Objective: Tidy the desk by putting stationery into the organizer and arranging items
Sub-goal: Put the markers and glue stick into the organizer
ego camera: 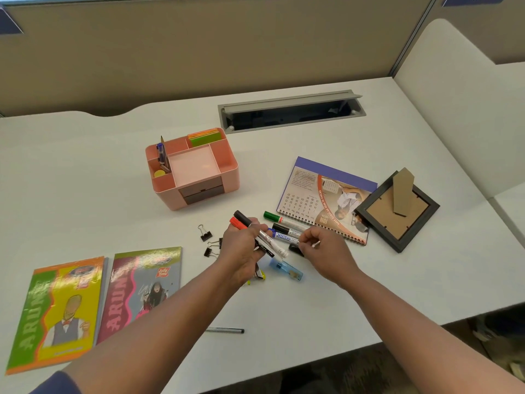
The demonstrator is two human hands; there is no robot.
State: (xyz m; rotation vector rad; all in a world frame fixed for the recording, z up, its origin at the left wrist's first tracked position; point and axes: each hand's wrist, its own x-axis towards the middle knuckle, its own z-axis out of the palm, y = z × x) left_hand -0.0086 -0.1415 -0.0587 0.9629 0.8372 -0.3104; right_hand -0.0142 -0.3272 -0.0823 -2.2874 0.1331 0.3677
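Clearly early on: the pink organizer [193, 169] holds only a pen and sticky notes, while the left hand [241, 248] grips two markers [255, 231] and the right hand [324, 248] pinches another among loose stationery.

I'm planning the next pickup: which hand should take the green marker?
Probably the right hand: it sits just below the green marker, pinching only something small, while the left hand already grips two markers.

Matt pink plastic organizer [196, 177] at twelve o'clock, glossy paper booklets [93, 305] at eight, smooth white desk [369, 294], cardboard-backed frame [397, 211] at two
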